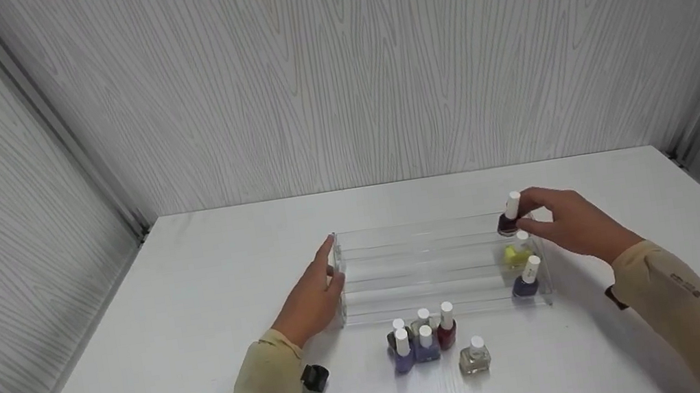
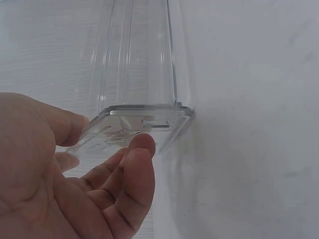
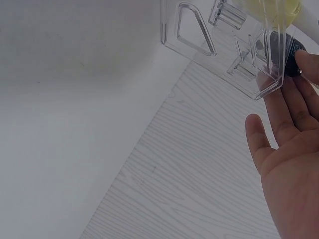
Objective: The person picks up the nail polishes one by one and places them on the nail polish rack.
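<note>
A clear stepped display rack (image 1: 418,278) stands on the white table. My left hand (image 1: 314,302) holds its left end, with the index finger stretched along the side; in the left wrist view the thumb reaches the edge and curled fingertips meet the end panel (image 2: 129,127). At the rack's top right, my right hand (image 1: 568,219) pinches a dark nail polish bottle (image 1: 507,224) with a white cap, right at the top tier. Below it, a yellow nail polish bottle (image 1: 517,256) sits on the middle tier, and a dark blue one (image 1: 525,286) on the lowest.
In front of the rack, several nail polish bottles stand bunched together, among them a dark red one (image 1: 447,334) and a purple one (image 1: 426,350). A pale clear bottle (image 1: 475,359) stands apart on their right. A wood-grain panel (image 1: 334,88) rises behind the table.
</note>
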